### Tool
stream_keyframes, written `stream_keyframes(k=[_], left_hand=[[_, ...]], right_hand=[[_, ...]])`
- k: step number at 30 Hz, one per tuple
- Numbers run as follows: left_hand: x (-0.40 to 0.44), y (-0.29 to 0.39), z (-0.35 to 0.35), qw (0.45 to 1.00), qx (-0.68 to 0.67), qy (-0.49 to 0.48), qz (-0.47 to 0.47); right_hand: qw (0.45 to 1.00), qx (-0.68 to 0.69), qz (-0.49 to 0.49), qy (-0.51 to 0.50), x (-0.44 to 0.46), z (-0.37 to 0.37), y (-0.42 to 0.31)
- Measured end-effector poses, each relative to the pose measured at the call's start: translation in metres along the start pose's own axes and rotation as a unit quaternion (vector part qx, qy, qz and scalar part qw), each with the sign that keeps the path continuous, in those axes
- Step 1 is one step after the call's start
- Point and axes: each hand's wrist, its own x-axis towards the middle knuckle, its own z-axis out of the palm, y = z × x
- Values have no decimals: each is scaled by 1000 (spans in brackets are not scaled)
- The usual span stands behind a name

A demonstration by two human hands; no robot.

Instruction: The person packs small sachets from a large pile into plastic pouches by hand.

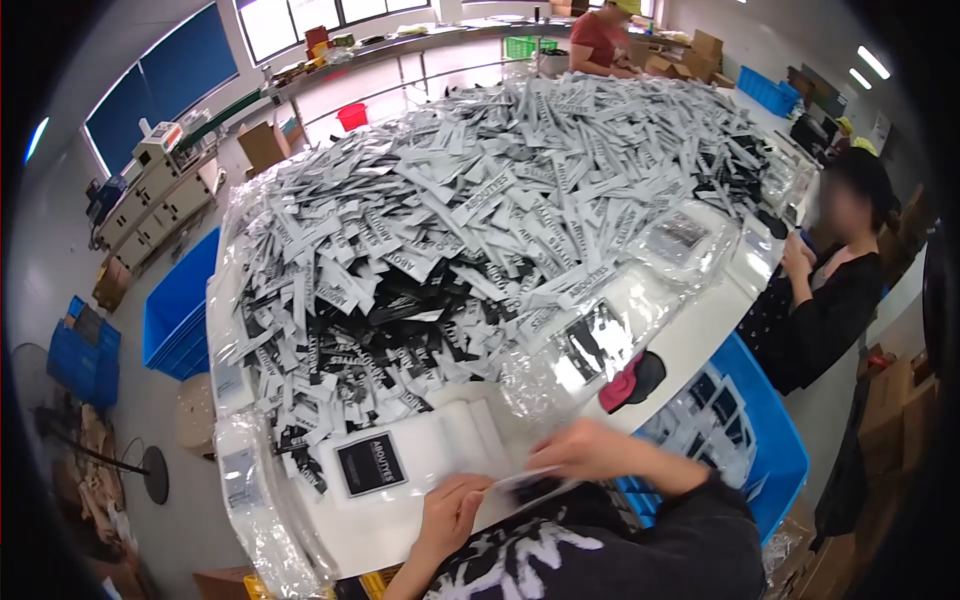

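Close to my body, my left hand (pixel 452 512) pinches one edge of a clear plastic bag (pixel 512 484) with a dark part on it. My right hand (pixel 588 450), a little smeared by motion, grips the bag's other side. On the table just beyond my left hand lies a stack of clear bags, the top one bearing a black printed label (pixel 372 463). Past it rises a large heap of white and black printed sachets (pixel 520 215). A pink and black item (pixel 632 383) lies near the table edge, beyond my right hand.
A blue crate (pixel 785 455) with packed bags stands at my right side. More clear plastic packs (pixel 590 335) lie along the table's right side. One person (pixel 840 270) works at the right, another (pixel 602 45) at the far end. Blue bins (pixel 183 310) stand left of the table.
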Motion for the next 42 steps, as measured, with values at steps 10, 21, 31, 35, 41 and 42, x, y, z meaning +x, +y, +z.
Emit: stream_keyframes(k=[10,21,31,35,41,42], left_hand=[[-15,-56,-19,932,359,44,-9],[-29,-74,-7,931,326,162,25],[-30,-79,-8,934,314,170,22],[-32,-81,-6,935,312,168,22],[-26,-68,-21,958,261,107,-41],[-27,-68,-24,964,244,96,-53]], right_hand=[[979,-200,-36,-22,82,-41,17],[880,-426,-116,173,245,31,126],[952,-233,-93,172,222,14,92],[982,-105,-19,154,202,7,60],[946,163,119,255,96,47,35],[947,116,97,284,71,62,42]])
